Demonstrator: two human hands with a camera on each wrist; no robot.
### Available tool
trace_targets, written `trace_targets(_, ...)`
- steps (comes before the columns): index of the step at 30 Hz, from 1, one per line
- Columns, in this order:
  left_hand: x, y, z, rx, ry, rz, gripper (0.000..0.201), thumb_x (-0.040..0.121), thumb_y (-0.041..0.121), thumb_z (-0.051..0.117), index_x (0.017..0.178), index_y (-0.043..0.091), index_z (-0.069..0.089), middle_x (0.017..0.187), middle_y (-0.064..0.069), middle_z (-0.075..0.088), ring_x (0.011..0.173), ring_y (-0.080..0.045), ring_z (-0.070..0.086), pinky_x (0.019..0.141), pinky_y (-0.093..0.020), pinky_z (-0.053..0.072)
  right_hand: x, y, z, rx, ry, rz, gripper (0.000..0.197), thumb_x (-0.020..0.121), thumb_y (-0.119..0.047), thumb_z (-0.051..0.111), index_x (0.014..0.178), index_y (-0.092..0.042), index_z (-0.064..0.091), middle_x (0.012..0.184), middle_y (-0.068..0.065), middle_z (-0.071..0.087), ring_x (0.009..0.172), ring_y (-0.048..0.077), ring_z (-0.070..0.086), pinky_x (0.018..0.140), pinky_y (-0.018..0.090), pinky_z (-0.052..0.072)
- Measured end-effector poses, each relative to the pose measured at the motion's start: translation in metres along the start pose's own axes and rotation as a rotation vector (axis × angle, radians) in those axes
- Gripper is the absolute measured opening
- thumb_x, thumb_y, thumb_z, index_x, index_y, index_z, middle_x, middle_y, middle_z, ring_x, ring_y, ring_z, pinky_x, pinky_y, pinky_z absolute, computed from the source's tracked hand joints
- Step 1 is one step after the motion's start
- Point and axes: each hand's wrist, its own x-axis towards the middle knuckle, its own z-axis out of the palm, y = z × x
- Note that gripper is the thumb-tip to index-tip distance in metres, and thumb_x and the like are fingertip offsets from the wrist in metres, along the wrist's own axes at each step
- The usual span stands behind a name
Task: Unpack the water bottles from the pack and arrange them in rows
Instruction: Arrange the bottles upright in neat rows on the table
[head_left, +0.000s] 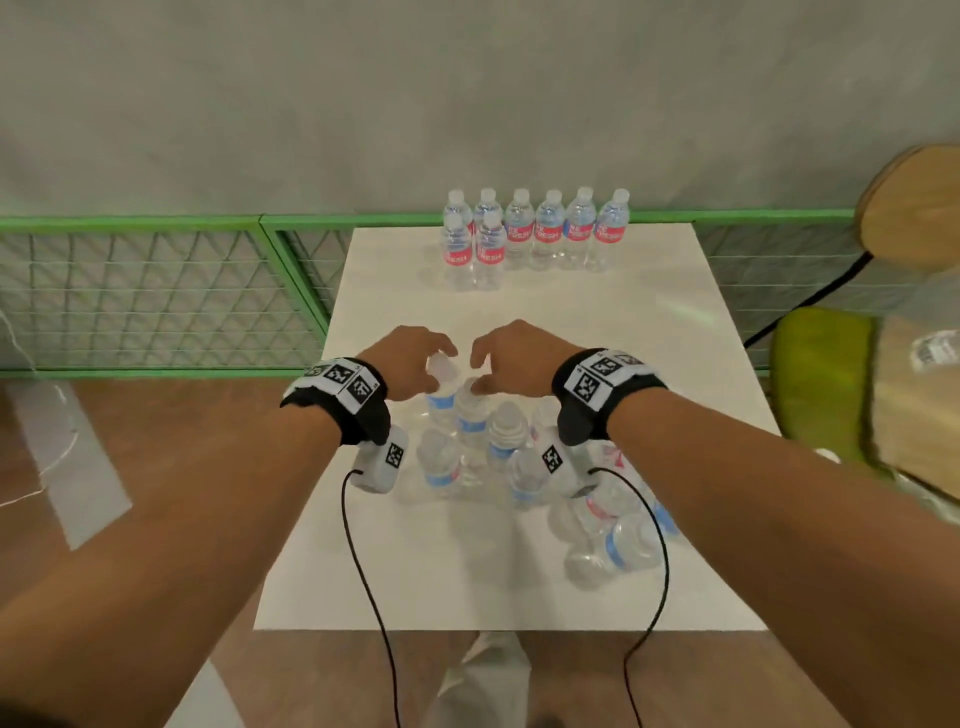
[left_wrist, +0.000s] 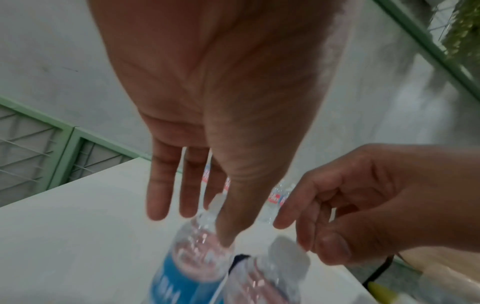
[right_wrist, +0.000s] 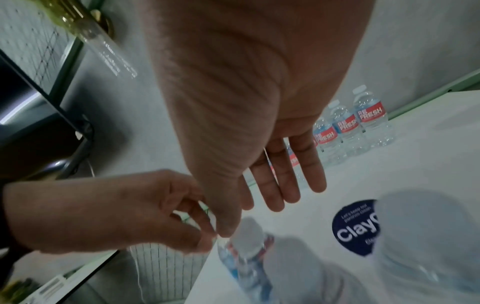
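At the near right of the table (head_left: 395, 582) we see several bottles lying on their sides (head_left: 618, 535) in what looks like loose clear wrap, close to the right edge, so we judge they could roll off if nudged. Just beyond them stands the cluster of upright bottles (head_left: 483, 441) left in the pack, and our hands hover over its far end. Our left hand (head_left: 415, 364) has its fingers spread and relaxed around the cap of the far-left bottle (head_left: 441, 382), holding nothing that we can confirm. Our right hand (head_left: 511, 358) is loosely curled just above the neighbouring bottle (head_left: 470, 410), also without a firm grip. We expect these full bottles to be moderately heavy, with thin walls that give under a squeeze and smooth plastic that may slip. The ribbed shoulder or the stiff neck below the cap looks the safest place to take hold. Beyond the hands lies an open stretch of table, good room for carrying. At the far edge stand the arranged bottles (head_left: 537, 231): six in the far row and two starting a nearer row on the left. New bottles fit to the right of those two.
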Motion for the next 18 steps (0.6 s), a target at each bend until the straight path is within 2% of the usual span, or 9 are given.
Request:
trace_targets(3, -0.007, 0.002, 0.015, 0.002, 0.079, 0.001, 0.047, 0.086, 0.025, 0.075, 0.13, 0.023, 0.06, 0.123, -0.008, 0.057, 0.109, -0.029, 0.058, 0.095, -0.036, 0.044, -0.006, -0.01, 0.021, -0.037, -0.007, -0.016, 0.044, 0.087, -0.041, 0.068, 0.126, -0.024, 0.059, 0.115, 0.006, 0.065, 0.1, 0.026, 0.062, 0.076, 0.031, 0.045)
trace_targets(7, 0.0, 0.006, 0.022, -0.008, 0.171, -0.043, 0.044, 0.085, 0.03, 0.076, 0.126, 0.019, 0.062, 0.115, -0.008, 0.054, 0.106, -0.028, 0.056, 0.089, -0.035, 0.044, -0.006, -0.018, 0.028, -0.113, 0.014, -0.049, 0.04, 0.09, -0.03, 0.063, 0.128, -0.019, 0.055, 0.107, 0.009, 0.065, 0.096, 0.028, 0.063, 0.075, 0.037, 0.051)
trace_targets(9, 0.007, 0.008, 0.022, 0.018, 0.176, -0.059, 0.042, 0.085, 0.031, 0.075, 0.123, 0.018, 0.064, 0.114, -0.008, 0.054, 0.107, -0.028, 0.055, 0.087, -0.033, 0.043, -0.002, -0.019, 0.029, -0.138, 0.015, -0.059, 0.033, 0.091, -0.026, 0.059, 0.122, -0.015, 0.056, 0.099, 0.01, 0.065, 0.089, 0.029, 0.063, 0.07, 0.038, 0.052)
trace_targets(11, 0.014, 0.008, 0.023, 0.047, 0.166, -0.049, 0.035, 0.086, 0.03, 0.074, 0.117, 0.017, 0.066, 0.109, -0.008, 0.054, 0.104, -0.028, 0.056, 0.082, -0.032, 0.043, 0.002, -0.016, 0.03, -0.132, 0.018, -0.068, 0.028, 0.091, -0.023, 0.058, 0.117, -0.013, 0.055, 0.094, 0.011, 0.064, 0.079, 0.028, 0.061, 0.062, 0.036, 0.047)
trace_targets(13, 0.023, 0.007, 0.019, 0.077, 0.148, -0.034, 0.03, 0.086, 0.028, 0.074, 0.112, 0.016, 0.067, 0.101, -0.004, 0.05, 0.099, -0.029, 0.058, 0.077, -0.031, 0.041, 0.006, -0.012, 0.025, -0.128, 0.002, -0.073, 0.028, 0.09, -0.022, 0.06, 0.116, -0.013, 0.054, 0.092, 0.01, 0.062, 0.074, 0.026, 0.057, 0.06, 0.033, 0.042)
trace_targets(16, 0.038, 0.005, 0.007, 0.107, 0.104, -0.01, 0.027, 0.085, 0.026, 0.074, 0.109, 0.016, 0.068, 0.096, 0.0, 0.049, 0.097, -0.026, 0.057, 0.075, -0.029, 0.038, 0.013, 0.002, 0.012, -0.072, -0.027, -0.066, 0.028, 0.089, -0.022, 0.063, 0.114, -0.013, 0.054, 0.088, 0.007, 0.057, 0.076, 0.029, 0.06, 0.06, 0.033, 0.041)
trace_targets(18, 0.051, 0.01, -0.007, 0.132, 0.093, 0.02, 0.026, 0.085, 0.027, 0.073, 0.108, 0.016, 0.068, 0.098, -0.002, 0.053, 0.098, -0.026, 0.056, 0.076, -0.029, 0.039, 0.018, 0.019, -0.004, -0.03, -0.014, -0.045, 0.028, 0.088, -0.022, 0.064, 0.112, -0.014, 0.055, 0.087, 0.006, 0.055, 0.077, 0.03, 0.058, 0.061, 0.034, 0.041)
